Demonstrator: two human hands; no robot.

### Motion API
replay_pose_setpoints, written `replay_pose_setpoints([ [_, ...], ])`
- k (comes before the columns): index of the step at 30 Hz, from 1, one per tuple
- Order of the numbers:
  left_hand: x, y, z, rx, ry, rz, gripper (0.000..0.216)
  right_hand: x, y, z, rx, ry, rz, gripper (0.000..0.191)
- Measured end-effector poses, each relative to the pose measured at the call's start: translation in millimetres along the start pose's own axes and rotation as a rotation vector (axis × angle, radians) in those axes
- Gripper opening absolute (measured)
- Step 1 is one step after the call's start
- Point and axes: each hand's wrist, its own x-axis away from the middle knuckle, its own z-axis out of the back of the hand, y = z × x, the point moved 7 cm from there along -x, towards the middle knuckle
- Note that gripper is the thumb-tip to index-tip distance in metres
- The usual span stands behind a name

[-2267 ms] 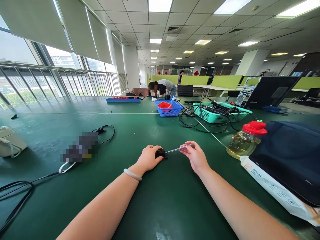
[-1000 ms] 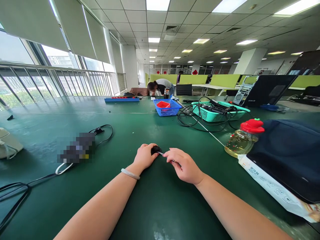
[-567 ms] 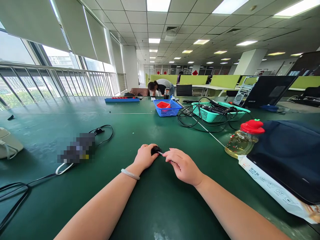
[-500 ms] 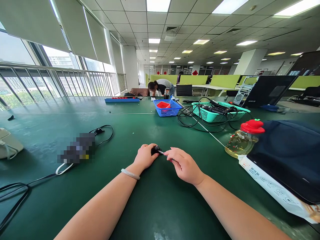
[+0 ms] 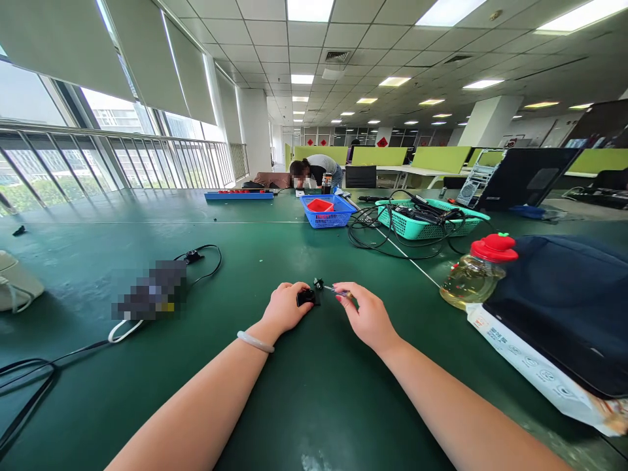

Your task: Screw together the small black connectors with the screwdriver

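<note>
Near the middle of the green table, my left hand [image 5: 284, 306] is closed around a small black box-like part [image 5: 306, 297], holding it at the tabletop. My right hand [image 5: 364, 313] pinches a thin screwdriver-like tool [image 5: 342, 292], its slim metal tip pointing left. Just past that tip is a small dark piece [image 5: 318, 284] with lighter metallic bits; it sits beside the black part, and I cannot tell whether the two touch. My fingers partly cover both the black part and the tool's handle.
A blue basket [image 5: 328, 219] with a red container and a green basket [image 5: 417, 229] of cables stand ahead. On the right are a red-lidded bottle [image 5: 473, 275] and a dark bag [image 5: 564, 307]. Black cable [image 5: 83, 352] lies left. Another person [image 5: 318, 171] bends over the table's far end.
The small metallic piece, earlier at the black part under my left fingers, is now out to its right. My right hand and the tool have drawn slightly right.
</note>
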Motion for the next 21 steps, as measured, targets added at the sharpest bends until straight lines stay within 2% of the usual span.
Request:
replay_pose_setpoints([
  [5, 0, 1, 0, -0.013, -0.015, 0.007, 0.037, 2, 11, 11, -0.160, 0.137, -0.141, 0.017],
  [9, 0, 1, -1, 0.001, -0.013, -0.011, 0.036, 4, 16, 5, -0.276, 0.103, -0.202, 0.021],
  [17, -2, 1, -1, 0.017, -0.026, -0.044, 0.036, 2, 35, 0, -0.279, 0.087, -0.336, 0.031],
  [21, -2, 1, -4, 0.015, -0.032, -0.057, 0.039, 2, 36, 3, -0.255, 0.128, -0.340, 0.033],
])
